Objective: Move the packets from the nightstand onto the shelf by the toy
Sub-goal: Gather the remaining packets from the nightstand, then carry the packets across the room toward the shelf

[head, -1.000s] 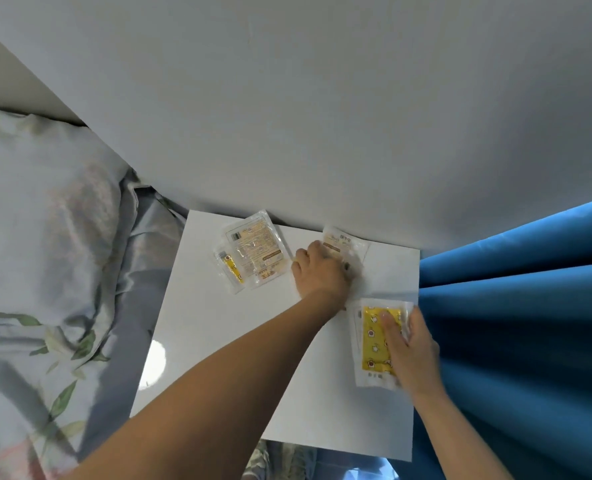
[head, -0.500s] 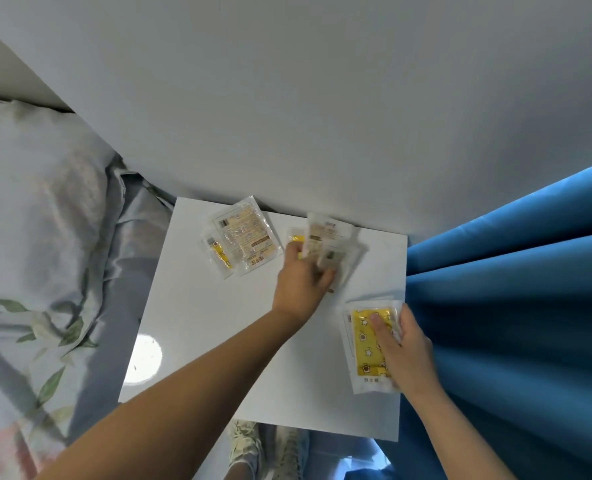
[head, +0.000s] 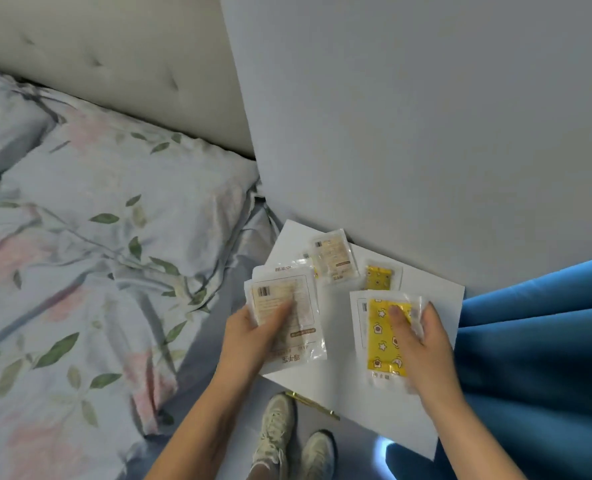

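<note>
From the head view, the white nightstand sits in a tight corner: its far edge runs along the grey wall, its right edge meets the blue curtain, and its left corner is close to the bed with its floral bedding. The near edge is the only open side, facing the person, whose two pale shoes stand on the floor just below it. A brass handle shows under that near edge.

The left hand is curled around a small stack of clear packets with beige printed faces, thumb laid across the top one, fingers underneath; the stack is held over the left corner of the nightstand. At least two layers show in it; the exact number cannot be told. The right hand pinches a yellow star-patterned packet, thumb on its face and fingers curled behind its right edge, with a white packet showing behind it on the left; both are held above the nightstand's right half.

Two packets lie flat near the wall edge: a beige-label packet and, just right of it, a small yellow packet. A further packet edge peeks out left of the beige one, partly hidden by the held stack.
</note>
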`<act>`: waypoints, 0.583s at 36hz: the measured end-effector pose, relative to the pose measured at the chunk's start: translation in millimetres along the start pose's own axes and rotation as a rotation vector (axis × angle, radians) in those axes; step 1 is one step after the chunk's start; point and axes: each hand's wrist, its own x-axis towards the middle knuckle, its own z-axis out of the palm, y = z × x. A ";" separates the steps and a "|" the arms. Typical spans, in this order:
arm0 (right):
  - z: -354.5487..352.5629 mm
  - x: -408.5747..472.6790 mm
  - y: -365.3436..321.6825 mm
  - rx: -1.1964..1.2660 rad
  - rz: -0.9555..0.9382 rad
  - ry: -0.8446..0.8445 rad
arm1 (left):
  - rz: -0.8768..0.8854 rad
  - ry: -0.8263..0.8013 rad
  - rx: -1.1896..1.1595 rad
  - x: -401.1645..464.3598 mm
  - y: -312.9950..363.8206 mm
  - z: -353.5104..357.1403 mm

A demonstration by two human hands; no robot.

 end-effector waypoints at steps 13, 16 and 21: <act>68.2 -144.4 -159.9 -0.112 -0.265 -0.315 | 0.183 0.308 -0.181 -160.7 86.0 -166.1; 95.8 -187.4 -187.0 -0.173 -0.370 -0.406 | 0.211 0.386 -0.267 -204.8 91.8 -207.6; 148.0 -289.2 -218.6 -0.194 -0.526 -0.585 | 0.274 0.556 -0.389 -296.1 81.6 -283.9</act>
